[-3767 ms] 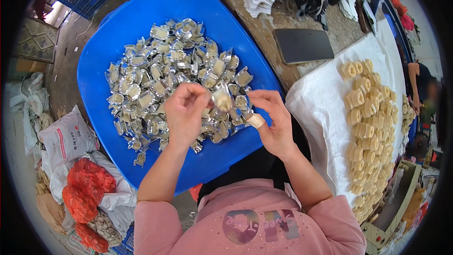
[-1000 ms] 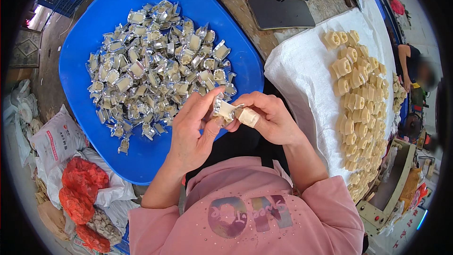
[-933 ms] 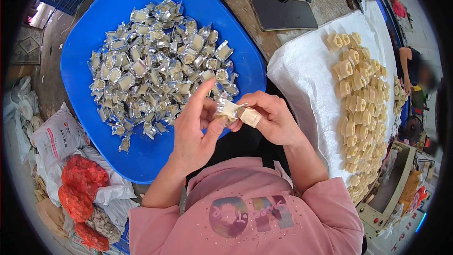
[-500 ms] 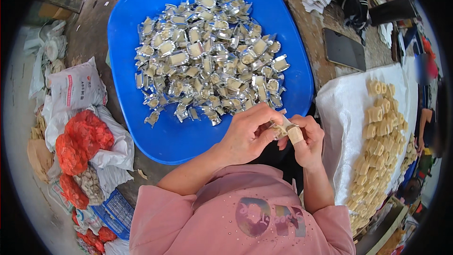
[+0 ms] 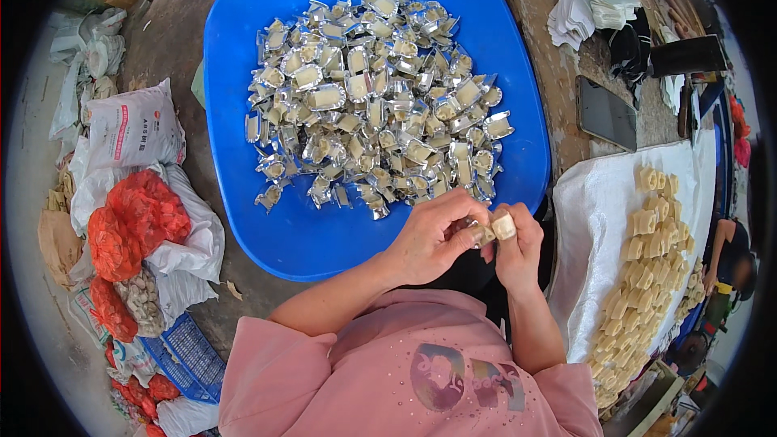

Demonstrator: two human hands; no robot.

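My left hand (image 5: 429, 239) is closed in a pinch around a small cream and silvery piece (image 5: 483, 235). Against it, my right hand (image 5: 520, 251) has its fingers curled and the thumb pressed close to the same piece. A pale cream block-like shape (image 5: 503, 226) shows at the right thumb; whether it is a wrap on the thumb or a held part is unclear. Both hands are over my lap, by the near right rim of a blue plastic tub (image 5: 283, 251). Heaped in the tub are many small cream pieces with shiny silver edges (image 5: 372, 105).
To the right, rows of cream hollow pieces (image 5: 643, 275) lie on a white woven sheet (image 5: 579, 210). A dark phone (image 5: 607, 113) and white gloves (image 5: 571, 20) rest beyond it. Left of the tub are white sacks (image 5: 133, 129), red mesh bags (image 5: 146, 210) and a blue crate (image 5: 186, 356).
My view has shifted, so the tub appears farther right. The hands have drawn closer together, and the right thumb has turned more upright beside the piece.
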